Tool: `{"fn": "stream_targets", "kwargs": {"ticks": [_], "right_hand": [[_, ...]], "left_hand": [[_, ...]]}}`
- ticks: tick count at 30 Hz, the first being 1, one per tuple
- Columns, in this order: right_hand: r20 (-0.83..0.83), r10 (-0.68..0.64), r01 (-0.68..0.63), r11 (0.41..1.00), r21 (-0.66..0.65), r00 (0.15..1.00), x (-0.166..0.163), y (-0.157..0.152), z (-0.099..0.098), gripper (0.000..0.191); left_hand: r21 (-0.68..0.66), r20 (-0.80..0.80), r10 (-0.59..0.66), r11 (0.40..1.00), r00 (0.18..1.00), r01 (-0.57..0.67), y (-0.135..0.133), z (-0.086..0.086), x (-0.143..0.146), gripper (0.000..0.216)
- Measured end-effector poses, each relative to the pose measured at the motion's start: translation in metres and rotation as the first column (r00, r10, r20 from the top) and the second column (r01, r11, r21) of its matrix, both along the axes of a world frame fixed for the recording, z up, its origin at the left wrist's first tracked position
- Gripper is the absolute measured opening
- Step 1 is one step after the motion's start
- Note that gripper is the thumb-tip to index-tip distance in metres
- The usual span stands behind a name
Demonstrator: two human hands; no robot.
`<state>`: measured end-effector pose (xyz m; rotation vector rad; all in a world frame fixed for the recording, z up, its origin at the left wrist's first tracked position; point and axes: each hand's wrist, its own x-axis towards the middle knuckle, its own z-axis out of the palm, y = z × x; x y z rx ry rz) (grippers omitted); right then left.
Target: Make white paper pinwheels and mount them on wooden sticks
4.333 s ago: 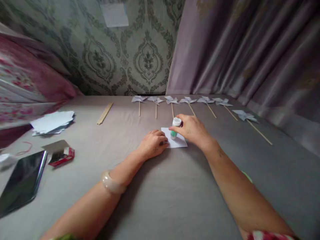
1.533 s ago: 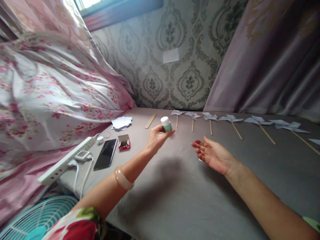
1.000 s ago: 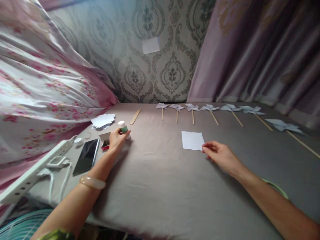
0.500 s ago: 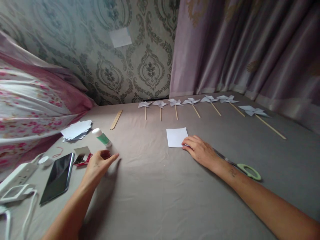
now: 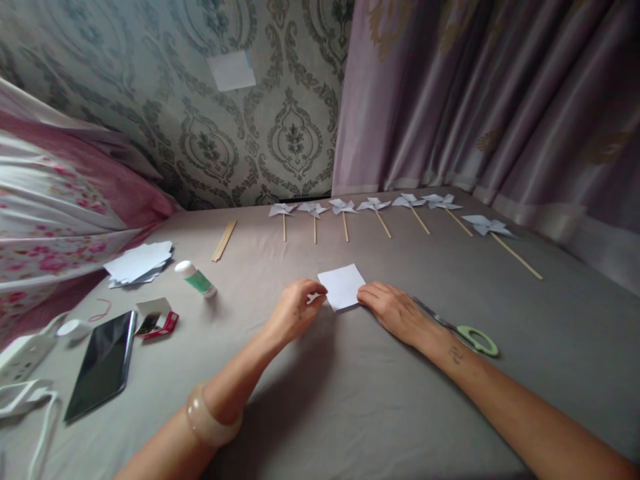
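A square white sheet of paper (image 5: 343,287) lies in the middle of the grey cloth, slightly turned, its near edge a little raised. My left hand (image 5: 301,305), with a bracelet on the wrist, pinches its left edge between thumb and fingers. At the opposite edge, my right hand (image 5: 390,308) has its fingers closed on the lower right corner. Partly behind my right forearm lies a pair of scissors (image 5: 477,340) with pale green handles.
Several paper pinwheels on sticks (image 5: 343,207) line the back. Left of them are bare wooden sticks (image 5: 225,241), stacked paper (image 5: 139,262), a glue stick (image 5: 196,279), a small red box (image 5: 156,320) and a phone (image 5: 101,365). A power strip (image 5: 25,355) sits far left.
My left hand has moved right from beside the glue stick and small box to the paper's left edge, taking hold of it. The paper has turned slightly; my right hand stays on it.
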<state>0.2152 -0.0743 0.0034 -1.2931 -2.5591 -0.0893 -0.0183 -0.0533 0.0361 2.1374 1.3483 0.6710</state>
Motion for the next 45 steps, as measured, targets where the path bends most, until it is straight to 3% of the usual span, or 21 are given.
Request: {"fn": "stream_targets", "kwargs": {"ticks": [4,7,12,18,23,27,31,36,45], "right_hand": [[-0.048,0.032,-0.034,0.998,-0.044,0.998,0.008,-0.009,0.001,0.017],[-0.04,-0.021,0.019,0.998,-0.052,0.999,0.005,-0.016,0.004,0.018],[0.072,-0.135,0.134,0.991,0.023,0.988,-0.015,-0.027,0.013,0.021],[0.055,-0.113,0.111,0.993,0.047,0.992,-0.033,-0.033,0.015,0.016],[-0.135,-0.205,0.194,0.977,-0.094,0.969,-0.036,-0.03,0.011,0.015],[-0.337,-0.382,0.298,0.914,-0.275,0.861,-0.035,-0.021,0.011,0.015],[-0.34,-0.504,0.373,0.845,-0.383,0.794,-0.036,-0.013,0.014,0.016],[-0.302,-0.56,0.425,0.807,-0.411,0.772,-0.038,-0.004,0.017,0.019],[-0.384,-0.565,0.403,0.81,-0.425,0.73,-0.036,0.0,0.004,0.012]], "left_hand": [[0.128,-0.091,-0.223,0.964,0.971,0.233,0.004,-0.018,0.024,0.016],[0.181,-0.118,-0.287,0.935,0.951,0.305,0.004,-0.031,0.025,0.016],[0.233,-0.048,-0.299,0.924,0.953,0.302,0.002,-0.04,0.019,0.015],[0.279,-0.007,-0.309,0.913,0.951,0.299,0.003,-0.044,0.02,0.014],[0.3,-0.013,-0.295,0.91,0.955,0.285,0.004,-0.047,0.019,0.013],[0.291,-0.01,-0.256,0.924,0.967,0.248,0.004,-0.046,0.018,0.012],[0.29,-0.011,-0.249,0.926,0.968,0.242,0.002,-0.045,0.018,0.014],[0.275,-0.027,-0.237,0.932,0.971,0.235,0.001,-0.043,0.019,0.017],[0.257,-0.052,-0.236,0.936,0.97,0.241,-0.001,-0.043,0.02,0.019]]}}
